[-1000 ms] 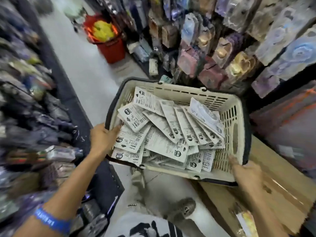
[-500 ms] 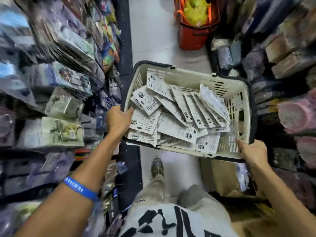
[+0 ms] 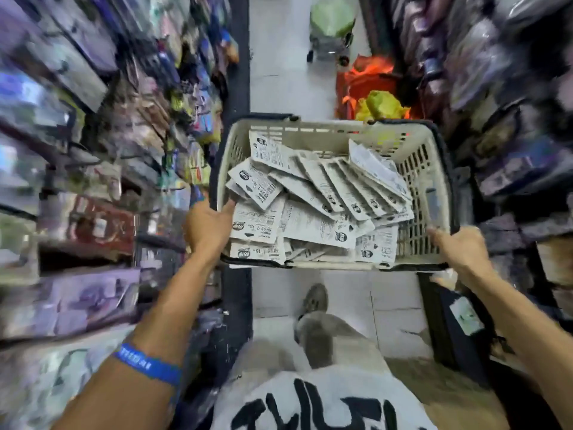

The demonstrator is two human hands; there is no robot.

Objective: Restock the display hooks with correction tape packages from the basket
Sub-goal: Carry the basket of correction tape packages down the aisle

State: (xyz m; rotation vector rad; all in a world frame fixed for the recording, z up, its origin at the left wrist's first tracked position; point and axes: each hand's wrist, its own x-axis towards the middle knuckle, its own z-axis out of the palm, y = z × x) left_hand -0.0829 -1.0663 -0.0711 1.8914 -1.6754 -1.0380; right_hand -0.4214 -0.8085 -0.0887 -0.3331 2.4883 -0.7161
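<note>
I carry a cream plastic basket (image 3: 415,141) with black handles, held level over the aisle floor. Inside lie several white correction tape packages (image 3: 313,209), backs up and overlapping. My left hand (image 3: 207,228) grips the basket's left near rim, thumb inside against a package. My right hand (image 3: 462,246) grips the right near corner of the rim. Display hooks with hanging packets (image 3: 145,144) fill the shelving on the left, blurred by motion.
A red basket (image 3: 366,85) with yellow-green goods stands on the floor ahead, and a small wheeled cart (image 3: 331,32) beyond it. Packed shelves (image 3: 502,88) line the right side. A cardboard box (image 3: 459,324) sits low at right. The tiled aisle is narrow.
The view has swung left, from the right-hand shelves to looking straight down the aisle. The basket moved with me; both hands keep their grips on its rim.
</note>
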